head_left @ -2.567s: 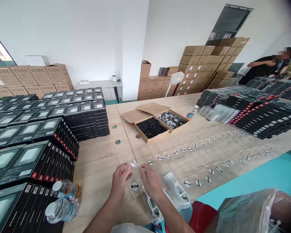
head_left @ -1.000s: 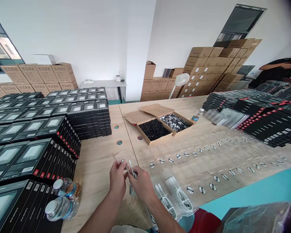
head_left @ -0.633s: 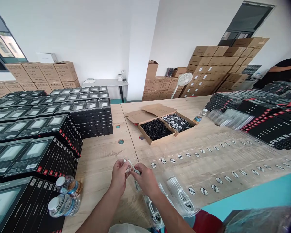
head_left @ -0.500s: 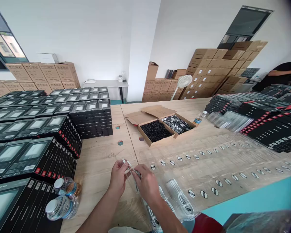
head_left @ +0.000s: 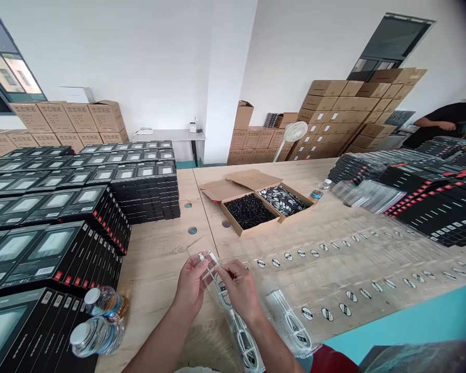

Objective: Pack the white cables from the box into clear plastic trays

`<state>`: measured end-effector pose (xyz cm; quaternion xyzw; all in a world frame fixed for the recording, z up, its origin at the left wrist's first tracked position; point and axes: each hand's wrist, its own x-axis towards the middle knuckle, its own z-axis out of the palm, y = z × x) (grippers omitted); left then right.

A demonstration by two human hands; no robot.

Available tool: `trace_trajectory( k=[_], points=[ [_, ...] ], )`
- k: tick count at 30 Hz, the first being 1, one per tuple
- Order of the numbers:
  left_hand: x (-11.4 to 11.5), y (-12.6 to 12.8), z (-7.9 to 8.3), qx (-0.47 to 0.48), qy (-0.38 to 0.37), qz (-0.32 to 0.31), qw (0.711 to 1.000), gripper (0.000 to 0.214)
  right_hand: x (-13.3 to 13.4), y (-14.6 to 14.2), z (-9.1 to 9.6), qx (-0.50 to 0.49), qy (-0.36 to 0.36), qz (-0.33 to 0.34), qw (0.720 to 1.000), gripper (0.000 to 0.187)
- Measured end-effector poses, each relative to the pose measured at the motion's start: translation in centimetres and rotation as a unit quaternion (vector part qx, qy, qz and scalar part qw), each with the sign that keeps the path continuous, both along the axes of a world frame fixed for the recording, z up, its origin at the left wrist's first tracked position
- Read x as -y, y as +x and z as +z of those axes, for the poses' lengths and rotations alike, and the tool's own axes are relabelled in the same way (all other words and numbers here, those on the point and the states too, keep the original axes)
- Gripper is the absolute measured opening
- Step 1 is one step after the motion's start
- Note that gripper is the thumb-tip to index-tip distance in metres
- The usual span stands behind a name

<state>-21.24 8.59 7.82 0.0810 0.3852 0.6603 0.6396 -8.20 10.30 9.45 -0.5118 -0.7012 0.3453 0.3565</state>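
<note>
Clear plastic bag [head_left: 233,321] with a coiled white cable [head_left: 244,339] inside and a round black-and-white sticker [head_left: 222,288] on the film: upper end raised between both hands, lower end slanting down toward the near edge of the light wood worktop [head_left: 159,259]. White cable plug [head_left: 204,257] at the upper end, just above the left hand.

Left hand [head_left: 190,290]: narrow grip, thumb and fingers closed on the upper end of the bag beside the plug. Right hand [head_left: 238,290]: narrow grip, fingertips [head_left: 226,270] on the film near the sticker.

Just right of the right hand, a second clear bag with coiled white cable [head_left: 291,324]. Beyond it, rows of flat clear bags with round black-and-white stickers [head_left: 334,274] spread over the worktop.

Left of the hands, stacks of black window-front retail boxes [head_left: 62,243] and two clear water bottles with white caps [head_left: 97,321]. Farther along, an open cardboard carton [head_left: 248,212] of black granular material and black-and-white patterned items. To the right, stacks of black boxes with red marks [head_left: 423,202].

Against the far walls, tan cardboard cartons [head_left: 334,109], a white fan [head_left: 295,132], and a co-worker in a black shirt [head_left: 442,122]
</note>
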Motion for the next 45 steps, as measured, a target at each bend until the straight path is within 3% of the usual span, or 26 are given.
trace_trajectory(
  k=[4,9,13,17,20,23,27,29,32,35,39,42,45],
  points=[
    [0.4,0.1,0.3,-0.004,0.01,-0.006,1.0,0.038,0.2,-0.1,0.5,0.142,0.076,0.013,0.987,0.031],
    [1.0,0.6,0.9,-0.027,0.028,-0.018,0.999,0.031,0.4,-0.7,2.1,0.348,0.16,0.068,0.921,0.028],
    [0.9,1.3,0.9,-0.07,-0.011,0.016,0.997,0.032,0.4,-1.2,2.9,0.392,0.165,0.096,0.9,0.022],
    [0.4,1.6,0.5,-0.089,-0.036,0.057,0.994,0.033,0.5,-1.5,3.0,0.396,0.156,0.1,0.899,0.021],
    [0.0,1.0,0.2,-0.074,-0.046,0.086,0.992,0.032,0.9,-1.2,2.7,0.364,0.129,0.093,0.918,0.018],
    [-0.2,0.0,0.1,-0.062,-0.054,0.108,0.991,0.032,1.5,-0.2,1.9,0.264,0.06,0.102,0.957,0.015],
    [-0.2,-0.6,0.3,-0.037,-0.041,0.088,0.995,0.033,1.9,1.5,0.7,0.11,-0.044,0.073,0.99,0.021],
    [-0.1,-0.6,0.4,-0.028,-0.029,0.074,0.996,0.033,1.9,2.1,0.2,0.043,-0.077,0.04,0.995,0.034],
    [-0.1,-0.3,0.7,-0.015,-0.016,0.052,0.998,0.032,2.0,2.4,-0.4,-0.073,-0.162,0.049,0.983,0.053],
    [-0.1,0.1,0.8,0.004,-0.007,0.026,1.0,0.032,2.3,2.1,-1.4,-0.163,-0.225,0.085,0.957,0.045],
    [0.0,0.2,0.6,0.006,-0.002,0.002,1.0,0.034,2.9,1.8,-3.0,-0.191,-0.242,0.052,0.95,0.029],
    [0.4,0.1,0.3,-0.018,-0.027,-0.015,0.999,0.035,2.9,2.2,-3.5,-0.199,-0.281,0.1,0.934,0.026],
    [1.0,0.2,0.2,-0.047,-0.04,-0.065,0.996,0.035,2.2,2.8,-3.3,-0.181,-0.289,0.153,0.928,0.037]
  ],
)
